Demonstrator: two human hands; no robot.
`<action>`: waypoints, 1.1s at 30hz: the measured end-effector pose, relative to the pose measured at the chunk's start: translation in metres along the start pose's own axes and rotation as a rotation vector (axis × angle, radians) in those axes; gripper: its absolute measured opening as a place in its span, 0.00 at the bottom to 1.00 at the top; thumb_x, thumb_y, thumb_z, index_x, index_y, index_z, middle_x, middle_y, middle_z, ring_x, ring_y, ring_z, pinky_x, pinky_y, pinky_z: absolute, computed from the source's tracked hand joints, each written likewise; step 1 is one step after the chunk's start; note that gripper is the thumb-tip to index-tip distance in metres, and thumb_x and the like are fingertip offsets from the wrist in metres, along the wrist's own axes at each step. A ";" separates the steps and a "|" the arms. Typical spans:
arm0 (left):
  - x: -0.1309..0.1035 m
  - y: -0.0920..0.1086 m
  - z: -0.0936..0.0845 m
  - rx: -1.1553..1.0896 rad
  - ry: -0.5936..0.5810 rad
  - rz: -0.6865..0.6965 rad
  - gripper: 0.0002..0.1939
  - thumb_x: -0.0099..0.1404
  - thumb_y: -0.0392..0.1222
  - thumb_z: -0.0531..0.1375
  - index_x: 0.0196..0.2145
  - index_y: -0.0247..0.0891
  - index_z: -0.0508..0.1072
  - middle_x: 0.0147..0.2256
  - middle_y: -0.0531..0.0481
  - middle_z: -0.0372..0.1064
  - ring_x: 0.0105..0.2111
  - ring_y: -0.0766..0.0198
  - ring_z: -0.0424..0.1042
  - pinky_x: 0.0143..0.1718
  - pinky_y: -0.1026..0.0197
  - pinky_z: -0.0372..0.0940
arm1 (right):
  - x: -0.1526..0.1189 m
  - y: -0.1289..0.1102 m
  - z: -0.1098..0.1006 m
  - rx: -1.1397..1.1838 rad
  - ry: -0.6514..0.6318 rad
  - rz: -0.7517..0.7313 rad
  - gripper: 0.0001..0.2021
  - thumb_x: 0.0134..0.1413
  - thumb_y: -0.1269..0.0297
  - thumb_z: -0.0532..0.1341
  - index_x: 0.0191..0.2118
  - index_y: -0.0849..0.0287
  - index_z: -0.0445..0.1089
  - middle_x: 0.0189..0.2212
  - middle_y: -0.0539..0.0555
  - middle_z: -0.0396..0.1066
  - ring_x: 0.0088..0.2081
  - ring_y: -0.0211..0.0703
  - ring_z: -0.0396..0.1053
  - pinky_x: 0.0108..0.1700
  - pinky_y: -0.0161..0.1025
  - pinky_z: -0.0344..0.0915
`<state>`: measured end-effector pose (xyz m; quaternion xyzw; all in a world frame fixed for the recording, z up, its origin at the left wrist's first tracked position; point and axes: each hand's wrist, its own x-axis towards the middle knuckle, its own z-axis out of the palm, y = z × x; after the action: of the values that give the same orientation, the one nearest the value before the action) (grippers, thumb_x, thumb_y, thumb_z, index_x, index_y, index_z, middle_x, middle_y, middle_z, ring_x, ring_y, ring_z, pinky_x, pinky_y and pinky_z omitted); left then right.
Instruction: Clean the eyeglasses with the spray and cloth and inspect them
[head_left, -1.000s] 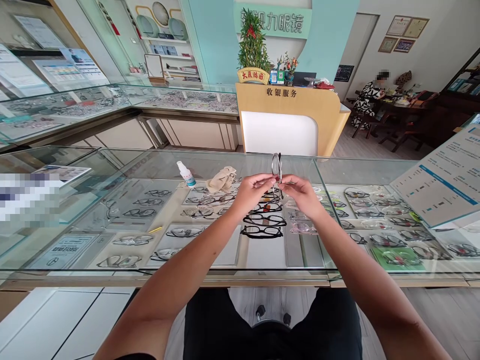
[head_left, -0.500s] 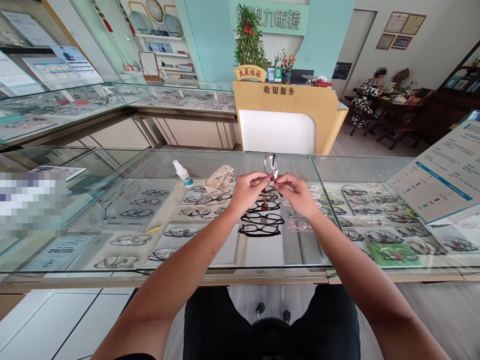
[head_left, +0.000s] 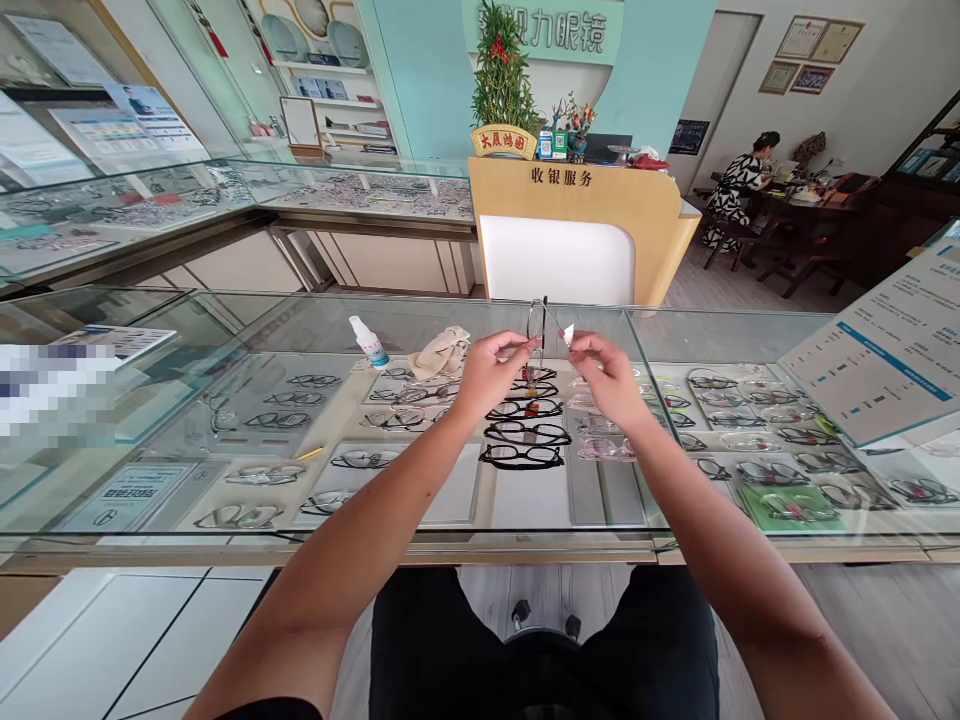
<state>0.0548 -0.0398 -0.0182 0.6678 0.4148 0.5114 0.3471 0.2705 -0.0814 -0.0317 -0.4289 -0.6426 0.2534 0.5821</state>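
Observation:
A pair of eyeglasses (head_left: 535,320) is held up on edge above the glass counter, one lens and a dark temple arm pointing upward. My left hand (head_left: 489,380) pinches the frame from the left. My right hand (head_left: 609,382) has its fingertips closed on the other temple arm, beside a small white tag (head_left: 568,335). Beneath my hands, a column of black-framed glasses (head_left: 523,456) lies inside the case. Left of my left hand are a crumpled beige cloth (head_left: 440,353) and a white spray bottle (head_left: 369,342) on the glass.
The glass display counter (head_left: 450,540) spans my front, with rows of frames inside. A tilted printed sign (head_left: 885,340) stands at the right. Beyond is a wooden cashier desk (head_left: 664,225); a person (head_left: 739,190) sits at a table in the far right.
My right hand has moved slightly right, away from my left, and the temple arm with the white tag now angles out from the frame. My left hand keeps its pinch.

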 end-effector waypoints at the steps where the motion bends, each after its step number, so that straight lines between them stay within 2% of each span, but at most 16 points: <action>1: 0.001 0.001 -0.001 -0.009 -0.009 0.001 0.14 0.68 0.55 0.69 0.39 0.43 0.88 0.45 0.45 0.89 0.49 0.48 0.85 0.58 0.48 0.73 | 0.002 -0.001 -0.005 -0.043 0.048 -0.022 0.08 0.68 0.54 0.66 0.40 0.51 0.75 0.53 0.57 0.84 0.58 0.56 0.79 0.63 0.54 0.69; 5: 0.002 0.003 -0.006 -0.007 -0.056 0.034 0.15 0.70 0.56 0.68 0.41 0.44 0.87 0.48 0.45 0.89 0.52 0.48 0.85 0.62 0.47 0.72 | 0.010 -0.006 -0.028 -0.283 0.256 -0.180 0.05 0.70 0.58 0.65 0.41 0.50 0.77 0.53 0.58 0.85 0.58 0.58 0.78 0.65 0.59 0.68; 8: 0.004 0.003 -0.009 -0.028 -0.106 0.032 0.19 0.69 0.62 0.70 0.40 0.44 0.85 0.46 0.44 0.89 0.52 0.48 0.85 0.61 0.47 0.73 | 0.014 -0.009 -0.042 -0.397 0.361 -0.282 0.06 0.72 0.59 0.64 0.41 0.50 0.77 0.52 0.58 0.84 0.57 0.58 0.78 0.65 0.61 0.68; 12: 0.005 0.005 -0.012 -0.158 -0.229 -0.006 0.28 0.64 0.72 0.74 0.40 0.43 0.80 0.44 0.44 0.88 0.51 0.48 0.86 0.58 0.48 0.77 | 0.017 -0.009 -0.049 -0.465 0.392 -0.312 0.06 0.74 0.58 0.64 0.42 0.49 0.77 0.53 0.58 0.82 0.57 0.59 0.77 0.66 0.62 0.67; 16: 0.003 0.007 -0.011 -0.238 -0.283 -0.060 0.33 0.60 0.75 0.76 0.40 0.42 0.79 0.43 0.43 0.87 0.47 0.48 0.87 0.51 0.48 0.80 | 0.013 -0.016 -0.048 -0.506 0.386 -0.292 0.05 0.73 0.58 0.62 0.46 0.49 0.76 0.52 0.59 0.80 0.57 0.62 0.75 0.65 0.63 0.66; 21: 0.000 0.003 -0.006 -0.331 -0.275 -0.118 0.34 0.57 0.74 0.79 0.40 0.41 0.80 0.44 0.41 0.86 0.50 0.47 0.86 0.49 0.48 0.83 | 0.001 -0.035 -0.044 -0.516 0.508 -0.320 0.07 0.73 0.59 0.58 0.47 0.50 0.74 0.40 0.59 0.75 0.47 0.61 0.73 0.59 0.62 0.68; 23: 0.000 0.002 -0.004 -0.329 -0.270 -0.114 0.33 0.57 0.73 0.78 0.40 0.41 0.80 0.44 0.41 0.87 0.50 0.48 0.86 0.49 0.48 0.83 | -0.003 -0.040 -0.039 -0.492 0.428 -0.338 0.08 0.75 0.60 0.57 0.44 0.49 0.74 0.38 0.58 0.76 0.44 0.59 0.73 0.55 0.58 0.70; 28: -0.003 0.003 -0.003 -0.316 -0.291 -0.112 0.33 0.59 0.74 0.77 0.41 0.41 0.81 0.45 0.43 0.87 0.52 0.47 0.86 0.53 0.46 0.83 | -0.007 -0.039 -0.020 -0.455 0.070 -0.347 0.11 0.77 0.63 0.57 0.42 0.50 0.75 0.39 0.57 0.81 0.44 0.57 0.76 0.49 0.53 0.70; 33: -0.005 0.006 -0.001 -0.337 -0.352 -0.138 0.33 0.59 0.74 0.77 0.43 0.41 0.80 0.47 0.42 0.85 0.55 0.43 0.86 0.50 0.45 0.84 | -0.009 -0.030 -0.011 -0.405 -0.030 -0.297 0.11 0.79 0.62 0.58 0.49 0.49 0.80 0.41 0.56 0.83 0.43 0.54 0.77 0.47 0.49 0.71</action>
<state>0.0538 -0.0466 -0.0148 0.6496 0.3014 0.4241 0.5544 0.2730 -0.1064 -0.0100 -0.4340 -0.7448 0.0375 0.5055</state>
